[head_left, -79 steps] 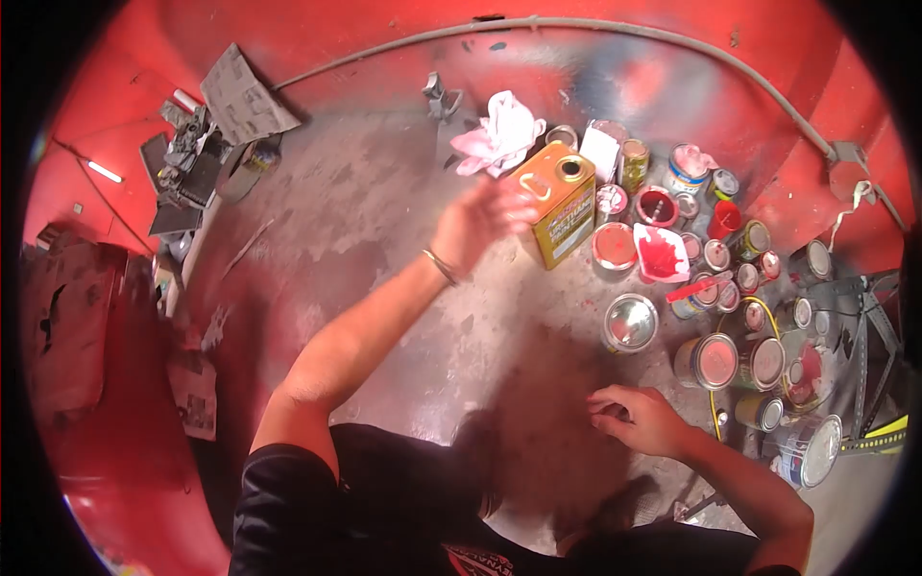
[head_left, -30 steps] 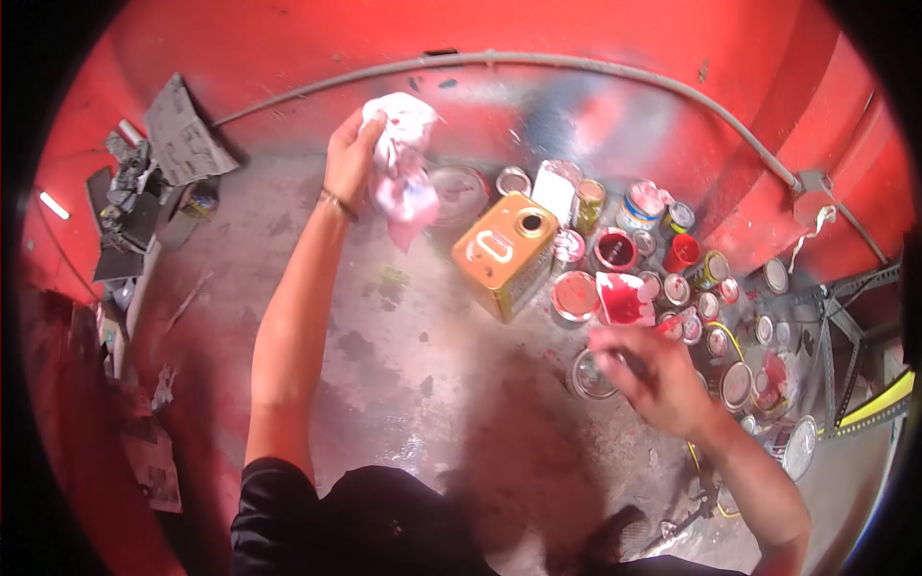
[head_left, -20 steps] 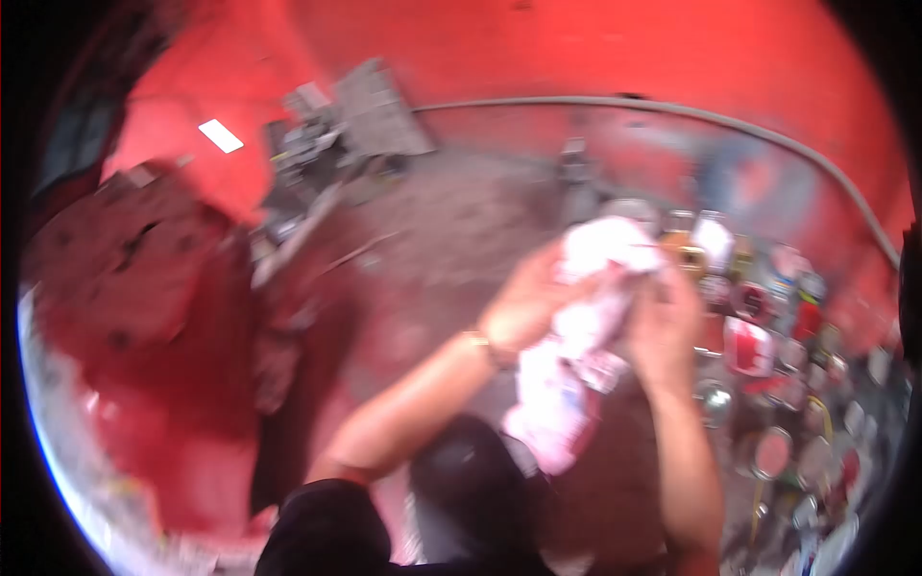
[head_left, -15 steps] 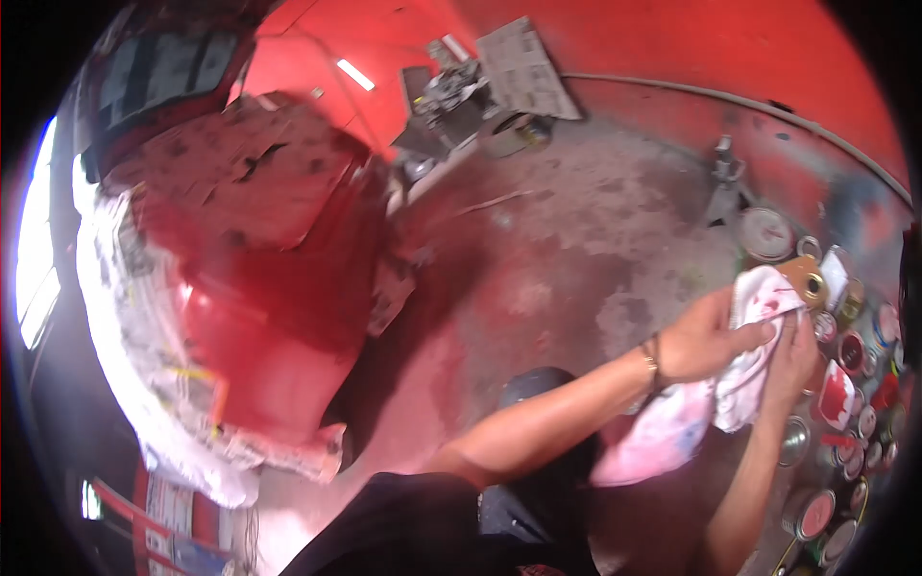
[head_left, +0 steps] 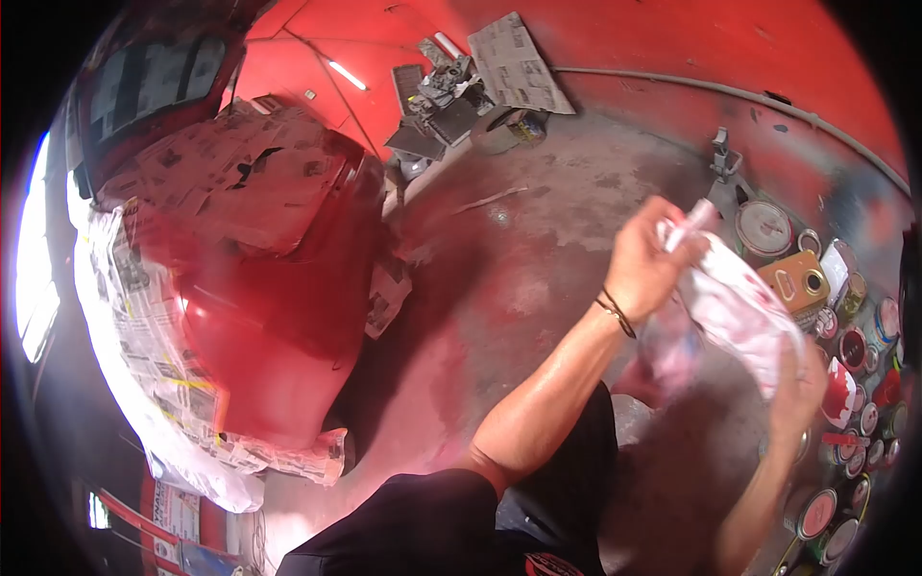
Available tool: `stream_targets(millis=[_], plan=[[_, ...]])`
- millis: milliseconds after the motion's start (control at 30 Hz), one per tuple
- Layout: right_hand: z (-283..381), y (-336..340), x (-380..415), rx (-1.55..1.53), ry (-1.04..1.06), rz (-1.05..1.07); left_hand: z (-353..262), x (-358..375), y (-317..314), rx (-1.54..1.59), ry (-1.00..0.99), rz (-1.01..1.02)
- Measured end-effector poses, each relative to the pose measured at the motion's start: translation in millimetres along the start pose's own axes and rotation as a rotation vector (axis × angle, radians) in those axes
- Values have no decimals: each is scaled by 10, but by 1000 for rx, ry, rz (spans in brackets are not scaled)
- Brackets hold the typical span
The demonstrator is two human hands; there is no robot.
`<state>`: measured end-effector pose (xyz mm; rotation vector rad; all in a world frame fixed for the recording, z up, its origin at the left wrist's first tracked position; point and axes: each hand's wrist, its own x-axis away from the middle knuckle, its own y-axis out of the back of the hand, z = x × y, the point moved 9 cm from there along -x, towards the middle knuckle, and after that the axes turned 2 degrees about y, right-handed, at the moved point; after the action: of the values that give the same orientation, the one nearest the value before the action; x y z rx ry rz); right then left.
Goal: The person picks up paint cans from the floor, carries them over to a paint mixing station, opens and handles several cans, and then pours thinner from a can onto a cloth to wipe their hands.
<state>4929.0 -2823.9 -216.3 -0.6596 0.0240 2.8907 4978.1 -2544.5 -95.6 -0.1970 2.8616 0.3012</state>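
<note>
A white cloth (head_left: 738, 309) with pink and red stains stretches between my two hands above the floor. My left hand (head_left: 645, 261), with a dark band at the wrist, is closed around the cloth's upper left end. My right hand (head_left: 799, 389) grips its lower right side, the fingers a little smeared by motion. A blurred, pinkish-blue part of the cloth hangs below my left hand. Just beyond the cloth, to the right, a tan metal can (head_left: 795, 280) with a round opening stands on the floor.
Several paint cans (head_left: 817, 514) and lids crowd the floor on the right. A red car panel (head_left: 279, 331) masked with newspaper (head_left: 168, 355) stands at left. At the back are cardboard (head_left: 519, 62), scraps and a metal stand (head_left: 725, 158) near the red wall (head_left: 672, 34).
My left hand has moved up and left with its end of the cloth, away from my right hand. My right hand has shifted slightly down. The cloth is now spread and uncovers the tan can.
</note>
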Motion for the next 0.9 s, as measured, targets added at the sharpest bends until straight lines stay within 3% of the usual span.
stream_targets(millis=[33,67,133,200,233,333,433,467,500,567,600,633,700,767,800,900], plan=[[-3,-98,7,140,3,131,-31,-17,112,-52,-10,-76],[117,-227,3,42,-65,154,-66,-33,205,-56,-153,-162],[153,-241,-67,35,19,41,-181,22,360,-344,-293,-325],[-175,-149,-107,-87,-87,-72,-181,39,353,-155,-266,-335],[-400,-181,-55,-186,-277,-87,-197,67,366,-155,-247,-323],[-796,-539,23,-599,-370,-186,-298,145,217,-125,-351,-258],[-542,-824,46,-1014,-587,-174,-275,153,205,-357,-488,-264],[-469,-902,53,-1098,-581,-191,-366,193,167,-525,-580,-297],[-438,-988,74,-1185,-576,-206,-345,207,119,-501,-554,-299],[-408,-1204,110,-1254,-576,-228,-464,347,-223,-698,-606,-196],[-144,-1209,80,-1296,-550,-172,-431,418,-458,-733,-642,-51],[-123,-1342,135,-1427,-581,-124,-336,497,-750,-605,-496,209],[-223,-1300,201,-1396,-617,-211,-118,678,-1157,-551,-354,604],[-447,-1186,233,-1526,-651,-148,15,645,-1108,-497,-153,808],[-480,-1167,223,-1570,-636,-149,10,619,-1043,-444,-95,803],[-576,-1154,199,-1627,-658,-188,271,397,-689,-177,247,407]])
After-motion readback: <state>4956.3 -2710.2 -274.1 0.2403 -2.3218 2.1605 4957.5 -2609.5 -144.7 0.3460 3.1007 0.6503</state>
